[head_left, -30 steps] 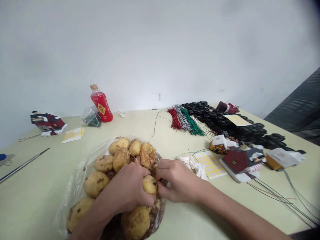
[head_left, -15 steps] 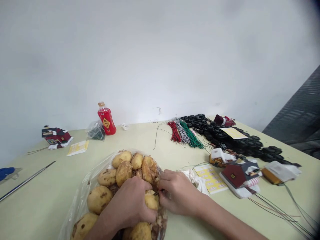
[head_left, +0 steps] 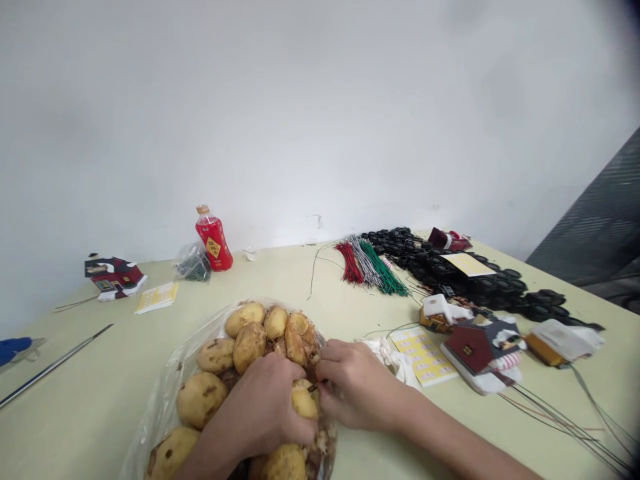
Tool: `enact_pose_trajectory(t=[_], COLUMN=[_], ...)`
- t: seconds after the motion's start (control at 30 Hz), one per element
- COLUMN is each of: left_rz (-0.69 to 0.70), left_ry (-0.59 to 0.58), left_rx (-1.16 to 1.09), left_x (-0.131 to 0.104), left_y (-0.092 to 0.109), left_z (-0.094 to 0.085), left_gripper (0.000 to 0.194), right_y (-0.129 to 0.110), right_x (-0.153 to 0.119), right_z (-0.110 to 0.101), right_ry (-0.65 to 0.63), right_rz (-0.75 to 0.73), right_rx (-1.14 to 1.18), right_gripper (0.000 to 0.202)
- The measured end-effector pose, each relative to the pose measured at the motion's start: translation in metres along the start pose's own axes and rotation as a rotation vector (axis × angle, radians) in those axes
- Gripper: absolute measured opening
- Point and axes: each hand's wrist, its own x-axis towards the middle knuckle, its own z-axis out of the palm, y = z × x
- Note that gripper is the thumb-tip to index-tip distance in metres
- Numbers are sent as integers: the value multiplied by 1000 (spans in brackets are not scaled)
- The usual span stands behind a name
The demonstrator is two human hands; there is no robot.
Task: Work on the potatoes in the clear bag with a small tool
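Potatoes (head_left: 201, 399), several with brown spots, lie in a clear plastic bag (head_left: 156, 413) at the front of the table, with brown scraps among them. My left hand (head_left: 267, 403) reaches over the bag, its fingers curled round a yellow potato (head_left: 304, 401) near the bag's right side. My right hand (head_left: 350, 383) is closed at the right edge of the bag, fingertips pinched beside that potato. A small dark bit shows between the potato and my right fingertips; what they pinch is too small to name.
Small model houses (head_left: 483, 353) with trailing wires, yellow sticker sheets (head_left: 425, 357) and black parts (head_left: 450, 273) lie right. Coloured wires (head_left: 367, 263) and a red bottle (head_left: 215, 241) stand or lie behind. A metal rod (head_left: 57, 363) and another model house (head_left: 114, 277) are left.
Both hands keep nearly the same pose. The whole view has shifted very slightly, and little else differs.
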Motion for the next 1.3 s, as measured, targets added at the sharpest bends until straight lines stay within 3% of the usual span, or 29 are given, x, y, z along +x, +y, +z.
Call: enact_pose_trajectory(t=[0.37,0.5,0.67,1.3], left_rz=[-9,-17,-19,-49], left_ry=[-17,-12,-20,-49], left_rx=[5,9,13,30], left_x=[0,0,0,2], left_y=[3,3,5,3], left_z=[0,0,0,1], left_gripper=[22,21,20,20], right_y=[-2,-1,-1,3], right_x=[0,0,0,-2], right_z=[-2,-1,1,-2], right_ry=[-12,10,-25,62], right_rz=[-53,10,-46,-75], right_rx=[-5,-29,0,-63], right_gripper=[7,7,6,7])
